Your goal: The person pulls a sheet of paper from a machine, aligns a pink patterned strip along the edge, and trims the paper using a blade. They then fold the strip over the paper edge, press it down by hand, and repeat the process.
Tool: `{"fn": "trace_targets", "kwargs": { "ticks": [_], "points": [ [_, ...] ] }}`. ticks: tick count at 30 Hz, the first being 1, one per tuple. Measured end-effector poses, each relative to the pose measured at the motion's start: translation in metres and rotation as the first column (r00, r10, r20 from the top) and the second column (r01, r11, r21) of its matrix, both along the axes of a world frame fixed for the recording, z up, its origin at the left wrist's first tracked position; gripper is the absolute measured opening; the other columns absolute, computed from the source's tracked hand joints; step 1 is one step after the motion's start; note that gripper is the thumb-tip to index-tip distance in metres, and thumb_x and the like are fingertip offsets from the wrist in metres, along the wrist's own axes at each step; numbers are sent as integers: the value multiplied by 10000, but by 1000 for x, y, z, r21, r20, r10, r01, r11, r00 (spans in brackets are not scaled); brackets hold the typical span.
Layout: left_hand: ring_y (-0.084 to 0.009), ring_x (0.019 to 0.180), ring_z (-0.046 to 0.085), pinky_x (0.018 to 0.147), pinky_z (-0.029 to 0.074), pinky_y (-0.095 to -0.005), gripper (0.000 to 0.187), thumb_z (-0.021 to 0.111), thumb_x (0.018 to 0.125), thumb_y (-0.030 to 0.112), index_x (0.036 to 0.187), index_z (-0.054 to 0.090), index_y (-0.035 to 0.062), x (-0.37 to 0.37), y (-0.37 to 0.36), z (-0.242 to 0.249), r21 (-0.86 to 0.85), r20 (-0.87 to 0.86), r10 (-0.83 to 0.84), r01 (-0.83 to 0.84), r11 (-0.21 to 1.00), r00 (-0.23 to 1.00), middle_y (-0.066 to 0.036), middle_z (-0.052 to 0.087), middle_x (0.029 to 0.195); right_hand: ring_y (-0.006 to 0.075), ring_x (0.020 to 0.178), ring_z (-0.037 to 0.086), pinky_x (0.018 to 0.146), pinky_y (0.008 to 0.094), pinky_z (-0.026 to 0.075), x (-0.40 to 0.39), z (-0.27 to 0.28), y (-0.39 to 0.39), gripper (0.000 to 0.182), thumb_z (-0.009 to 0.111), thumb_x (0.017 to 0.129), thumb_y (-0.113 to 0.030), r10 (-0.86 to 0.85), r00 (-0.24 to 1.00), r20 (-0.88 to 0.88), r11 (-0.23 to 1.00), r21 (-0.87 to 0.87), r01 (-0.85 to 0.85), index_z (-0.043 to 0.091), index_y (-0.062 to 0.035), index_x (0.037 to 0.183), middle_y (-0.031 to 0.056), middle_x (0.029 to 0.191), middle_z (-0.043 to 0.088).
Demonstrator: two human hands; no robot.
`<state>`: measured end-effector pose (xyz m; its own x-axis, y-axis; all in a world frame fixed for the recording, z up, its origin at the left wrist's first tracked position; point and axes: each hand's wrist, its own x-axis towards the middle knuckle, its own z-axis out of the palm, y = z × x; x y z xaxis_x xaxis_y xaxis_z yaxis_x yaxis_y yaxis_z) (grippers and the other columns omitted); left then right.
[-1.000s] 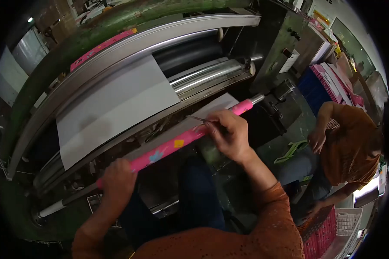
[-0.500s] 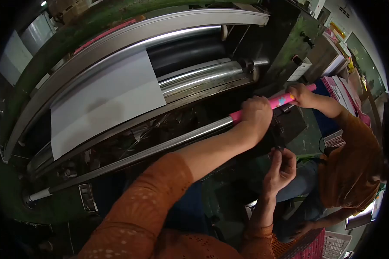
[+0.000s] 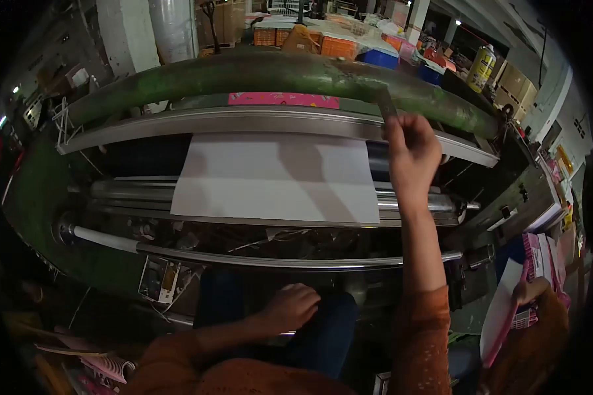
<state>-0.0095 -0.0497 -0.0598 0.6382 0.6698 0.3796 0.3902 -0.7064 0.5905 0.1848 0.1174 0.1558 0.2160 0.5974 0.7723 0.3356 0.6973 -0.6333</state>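
Note:
My right hand [image 3: 415, 155] is raised over the machine, its thumb and fingers pinched on a thin dark flat strip [image 3: 385, 103] that points up and left. I cannot make out the strip's exact kind. Down near my knees, my left hand [image 3: 293, 306] is closed with the fingers curled, and nothing shows in it. A white sheet [image 3: 277, 178] lies across the rollers below my right hand, with shadows on it. Between the sheet and my left hand runs a bare metal bar [image 3: 296, 264].
A long green pipe [image 3: 270, 76] crosses the machine top, with pink patterned material [image 3: 283, 99] behind it. At right, a co-worker's hand [image 3: 532, 289] holds a pink and white sheet [image 3: 504, 313]. A small tray [image 3: 159, 280] sits at lower left. A spray can [image 3: 482, 68] stands behind.
My left hand has let go of the pink roll and come down to my lap. My right hand has risen with the dark strip. The roll is off the bar, and the view has turned left.

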Motion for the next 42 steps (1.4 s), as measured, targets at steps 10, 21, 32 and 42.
{"fn": "trace_targets", "kwargs": {
  "ticks": [10, 21, 32, 42],
  "points": [
    [-139, 1015, 575, 852, 477, -280, 291, 564, 959, 220, 1187, 552, 40, -137, 42, -71, -696, 699, 664, 36, 717, 266, -60, 612, 1107, 88, 647, 641, 473, 211, 379, -80, -13, -86, 300, 503, 941, -264, 644, 748, -160, 257, -876, -408, 674, -19, 957, 93, 831, 711],
    [-142, 771, 635, 685, 526, -294, 249, 683, 890, 205, 1062, 608, 40, -178, 39, -36, -753, 654, 752, -27, 658, 76, -46, 648, 891, 153, 882, 612, 829, 276, 517, 36, -225, -122, 224, 597, 922, -114, -48, 524, -850, 767, -367, -526, 593, -7, 1119, 54, 984, 639],
    [-140, 691, 644, 656, 520, -270, 217, 662, 895, 222, 938, 655, 9, -182, -18, -6, -797, 585, 786, -41, 603, 199, -64, 667, 798, 95, 709, 545, 649, 234, 438, 44, -214, -175, 75, 605, 898, -109, -154, 688, -709, 737, -546, -399, 603, -47, 940, -7, 816, 603],
    [-131, 705, 631, 641, 503, -265, 181, 611, 925, 200, 990, 601, 31, -178, -41, 58, -845, 521, 839, -48, 533, 158, -64, 653, 822, 371, 1212, 466, 1004, 472, 321, -23, -106, -225, 275, 739, 663, -118, -330, 516, 791, 819, -31, 573, 683, -112, 932, 96, 1180, 595]
  ]
}}
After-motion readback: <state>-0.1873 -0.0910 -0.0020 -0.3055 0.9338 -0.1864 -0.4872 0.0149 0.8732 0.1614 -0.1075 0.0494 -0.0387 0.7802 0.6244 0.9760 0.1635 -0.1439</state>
